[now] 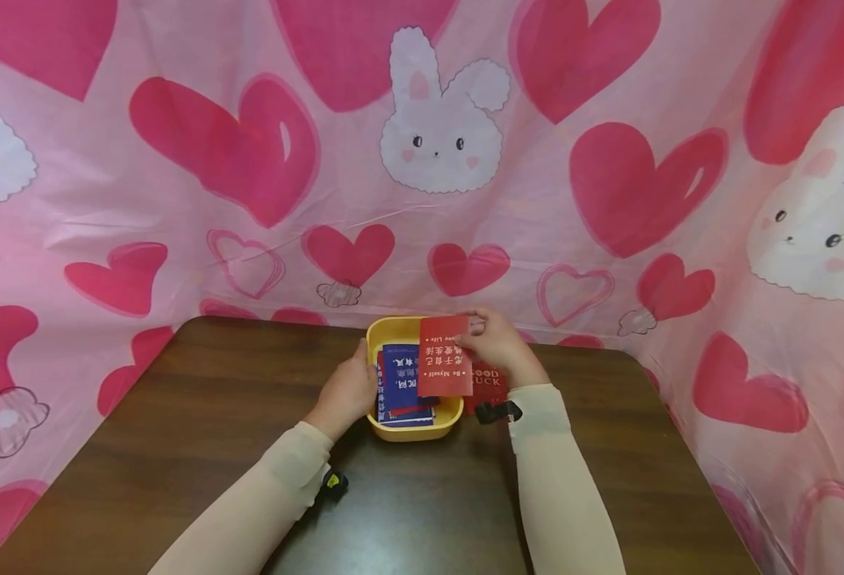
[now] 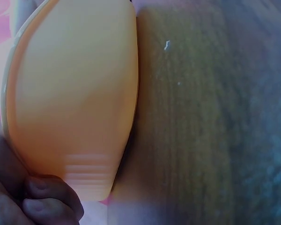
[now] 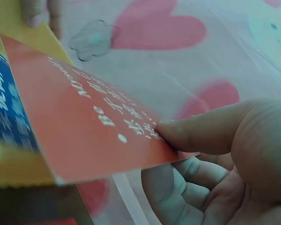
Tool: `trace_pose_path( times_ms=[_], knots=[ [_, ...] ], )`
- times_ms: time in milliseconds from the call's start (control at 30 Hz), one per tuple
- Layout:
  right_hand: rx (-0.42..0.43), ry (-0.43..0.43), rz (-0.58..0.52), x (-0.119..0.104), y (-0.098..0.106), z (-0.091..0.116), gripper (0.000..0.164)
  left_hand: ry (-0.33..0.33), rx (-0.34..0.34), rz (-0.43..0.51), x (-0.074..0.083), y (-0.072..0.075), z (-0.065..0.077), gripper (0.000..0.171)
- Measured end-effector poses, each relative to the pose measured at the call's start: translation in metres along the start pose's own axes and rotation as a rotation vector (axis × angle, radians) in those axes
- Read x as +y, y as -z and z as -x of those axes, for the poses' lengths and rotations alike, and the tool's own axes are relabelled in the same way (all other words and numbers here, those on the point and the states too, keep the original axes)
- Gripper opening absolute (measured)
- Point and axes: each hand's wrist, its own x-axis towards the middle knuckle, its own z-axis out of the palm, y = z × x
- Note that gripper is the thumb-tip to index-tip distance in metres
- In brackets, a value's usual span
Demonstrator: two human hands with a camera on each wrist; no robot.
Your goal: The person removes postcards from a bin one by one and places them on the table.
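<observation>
A yellow plastic basket (image 1: 416,434) stands on the table, holding blue cards (image 1: 398,374) with white lettering and some red ones partly covered. My left hand (image 1: 348,385) grips the basket's left side; the left wrist view shows curled fingers (image 2: 51,199) at the wall of the basket (image 2: 79,93). Over the basket's right part, my right hand (image 1: 499,345) pinches a red card (image 1: 439,377) by its edge. In the right wrist view the thumb lies on top of this red card (image 3: 79,126), with the other fingers beneath.
Right of the basket, partly behind my right hand, a red card reading "GOOD LUCK" (image 1: 489,390) lies on the brown wooden table (image 1: 199,447). A pink curtain (image 1: 350,200) with hearts and rabbits hangs along the table's back and sides.
</observation>
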Motion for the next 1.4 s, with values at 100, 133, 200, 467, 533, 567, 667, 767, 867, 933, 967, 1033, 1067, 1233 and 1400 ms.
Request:
trace_pose_path(
  times_ms=[100,133,200,467,533,567,667,767,867,933,967,1033,1067,1233,1400],
  knots=[
    [0.037,0.007,-0.056,0.007,0.015,0.004,0.065,-0.011,0.009,-0.009,0.001,0.0,0.0,0.07],
    [0.043,0.012,-0.072,0.011,0.019,0.004,0.064,-0.011,0.008,-0.004,0.001,0.0,0.001,0.07],
    [0.059,0.014,-0.096,0.016,0.028,0.004,0.064,-0.01,0.003,-0.001,0.001,0.0,0.001,0.07],
    [0.066,0.002,-0.117,0.037,0.059,0.009,0.069,-0.002,-0.016,0.021,0.002,0.0,0.003,0.071],
    [0.055,-0.017,-0.108,0.044,0.063,0.009,0.072,0.002,-0.023,0.025,0.002,0.0,0.003,0.071],
    [0.049,-0.028,-0.101,0.048,0.064,0.009,0.073,0.006,-0.026,0.025,0.002,0.0,0.003,0.071],
    [0.026,-0.083,-0.068,0.06,0.066,0.007,0.073,0.019,-0.036,0.028,0.003,0.001,0.003,0.072],
    [0.005,-0.155,-0.035,0.072,0.066,0.005,0.072,0.022,-0.037,0.022,0.003,0.001,0.003,0.073],
    [-0.011,-0.212,-0.015,0.081,0.065,0.004,0.071,0.012,-0.029,0.013,0.003,0.001,0.003,0.072],
    [-0.018,-0.234,-0.018,0.084,0.062,0.003,0.069,0.008,-0.026,0.005,0.002,0.001,0.003,0.072],
    [-0.024,-0.243,-0.019,0.085,0.061,0.003,0.068,0.006,-0.024,0.001,0.002,0.001,0.003,0.072],
    [-0.031,-0.252,-0.009,0.086,0.059,0.003,0.067,0.008,-0.023,-0.004,0.002,0.001,0.003,0.072],
    [-0.032,-0.254,-0.003,0.087,0.057,0.003,0.066,0.009,-0.024,-0.005,0.003,0.001,0.003,0.072],
    [-0.002,-0.26,0.114,0.089,0.05,-0.002,0.058,0.019,-0.032,0.007,0.003,0.001,0.003,0.073],
    [0.042,-0.267,0.275,0.09,0.044,-0.013,0.056,0.013,-0.031,-0.003,0.003,0.001,0.003,0.072]
  ],
)
